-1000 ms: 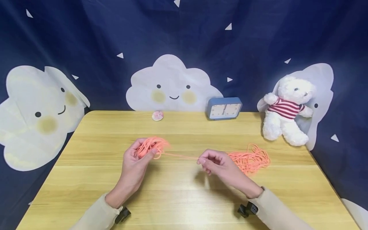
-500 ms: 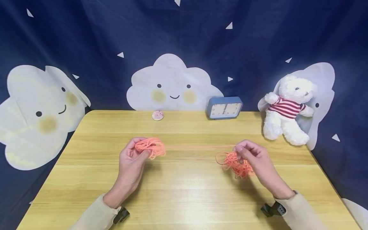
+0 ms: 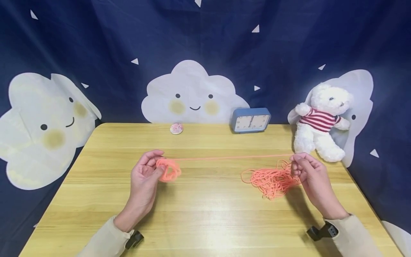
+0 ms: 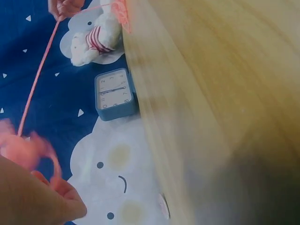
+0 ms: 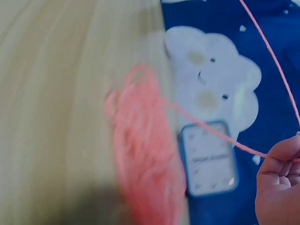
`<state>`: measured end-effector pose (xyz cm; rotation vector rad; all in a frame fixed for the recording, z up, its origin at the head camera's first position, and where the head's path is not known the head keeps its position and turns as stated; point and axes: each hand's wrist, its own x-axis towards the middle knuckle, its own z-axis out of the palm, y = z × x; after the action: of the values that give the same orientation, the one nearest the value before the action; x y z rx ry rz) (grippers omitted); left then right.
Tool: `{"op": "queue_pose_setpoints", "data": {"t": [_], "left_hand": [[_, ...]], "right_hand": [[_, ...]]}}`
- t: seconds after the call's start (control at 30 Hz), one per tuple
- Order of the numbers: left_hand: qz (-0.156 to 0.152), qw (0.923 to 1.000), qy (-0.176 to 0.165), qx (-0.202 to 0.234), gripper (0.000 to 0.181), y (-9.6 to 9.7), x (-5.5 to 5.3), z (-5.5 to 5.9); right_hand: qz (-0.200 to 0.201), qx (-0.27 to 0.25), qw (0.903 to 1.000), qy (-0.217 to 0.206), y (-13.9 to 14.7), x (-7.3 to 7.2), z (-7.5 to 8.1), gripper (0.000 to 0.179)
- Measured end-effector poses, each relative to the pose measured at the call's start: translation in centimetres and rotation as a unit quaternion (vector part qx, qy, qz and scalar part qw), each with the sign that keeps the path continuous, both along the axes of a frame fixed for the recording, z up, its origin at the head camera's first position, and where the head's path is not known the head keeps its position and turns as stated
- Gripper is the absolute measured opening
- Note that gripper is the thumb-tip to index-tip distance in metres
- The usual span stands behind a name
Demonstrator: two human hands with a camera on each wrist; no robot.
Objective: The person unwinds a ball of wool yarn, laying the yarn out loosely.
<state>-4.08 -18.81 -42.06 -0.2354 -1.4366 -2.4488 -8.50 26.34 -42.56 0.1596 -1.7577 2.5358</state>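
Note:
My left hand (image 3: 143, 185) holds a looped bundle of coral yarn (image 3: 170, 172), its thumb laid over the loops. From the bundle a taut strand (image 3: 224, 158) runs across to my right hand (image 3: 313, 180), where thumb and fingertips pinch it. Below and left of the right hand, a loose yarn pile (image 3: 269, 181) lies tangled on the table. The right wrist view shows a strand leading from the pile (image 5: 147, 145) up to the pinching right fingers (image 5: 281, 157). In the left wrist view the bundle (image 4: 26, 147) is blurred and partly hidden by the hand.
A blue clock (image 3: 251, 120) and a small round pink disc (image 3: 176, 128) sit along the wooden table's (image 3: 205, 221) back edge. At the right rear is a white teddy bear (image 3: 321, 123) in a striped shirt. A dark blue cloud-print curtain (image 3: 218, 39) hangs behind.
The right hand has moved rightward from mid-table to past the pile, drawing the strand out longer. The left hand has shifted slightly left, and its loops now hang lower.

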Motion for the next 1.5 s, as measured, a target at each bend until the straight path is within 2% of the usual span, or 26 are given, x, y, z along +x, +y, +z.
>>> {"op": "queue_pose_setpoints", "data": {"t": [0.17, 0.3, 0.43, 0.57, 0.67, 0.83, 0.93, 1.07, 1.17, 1.23, 1.33, 1.4, 1.5], "left_hand": [[0.01, 0.9999, -0.009, 0.005, 0.035, -0.1, 0.1, 0.5], [0.014, 0.9997, -0.011, 0.016, 0.034, -0.3, 0.1, 0.7], [0.009, 0.9987, 0.005, 0.05, 0.034, -0.6, -0.1, 1.0], [0.006, 0.9974, 0.023, 0.068, 0.033, -0.8, -0.3, 1.2], [0.009, 0.9971, 0.022, 0.072, 0.032, -0.8, -0.5, 1.3], [0.008, 0.9976, 0.012, 0.067, 0.03, -0.7, -0.5, 1.3], [0.001, 0.9979, 0.009, 0.064, 0.028, -0.6, -0.5, 1.2], [0.002, 0.9989, -0.002, 0.048, 0.026, -0.2, -0.6, 1.2], [0.0, 0.9991, -0.006, 0.042, 0.026, -0.1, -0.7, 1.1], [-0.006, 0.9989, -0.003, 0.047, 0.027, 0.1, -0.7, 1.0], [-0.016, 0.9984, 0.005, 0.054, 0.028, 0.3, -0.8, 1.0], [-0.02, 0.998, 0.009, 0.059, 0.029, 0.4, -0.9, 1.0], [-0.023, 0.9977, 0.013, 0.062, 0.03, 0.7, -1.0, 1.0]], "right_hand": [[-0.017, 0.008, 0.9992, -0.035, 2.4, -0.1, -1.4, 0.026], [-0.035, 0.056, 0.9939, -0.088, 3.9, -0.2, -2.2, 0.026], [-0.038, 0.132, 0.9791, -0.15, 5.1, -0.5, -2.7, 0.026], [-0.029, 0.191, 0.965, -0.177, 5.9, -0.9, -3.1, 0.028], [-0.008, 0.236, 0.9521, -0.194, 6.2, -1.1, -3.5, 0.027], [0.039, 0.301, 0.9314, -0.201, 6.1, -1.2, -3.9, 0.024], [0.046, 0.336, 0.9215, -0.19, 5.9, -1.1, -4.1, 0.022], [0.027, 0.382, 0.9076, -0.172, 5.5, -0.8, -3.9, 0.027], [-0.018, 0.41, 0.8984, -0.155, 4.8, -0.5, -3.3, 0.039], [-0.063, 0.415, 0.8977, -0.134, 3.8, -0.1, -2.9, 0.041], [-0.105, 0.394, 0.9076, -0.102, 1.9, 0.3, -2.1, 0.036], [-0.105, 0.374, 0.9181, -0.08, 0.3, 0.6, -1.6, 0.033], [-0.058, 0.351, 0.9324, -0.062, -2.0, 0.8, -0.9, 0.034]]}}
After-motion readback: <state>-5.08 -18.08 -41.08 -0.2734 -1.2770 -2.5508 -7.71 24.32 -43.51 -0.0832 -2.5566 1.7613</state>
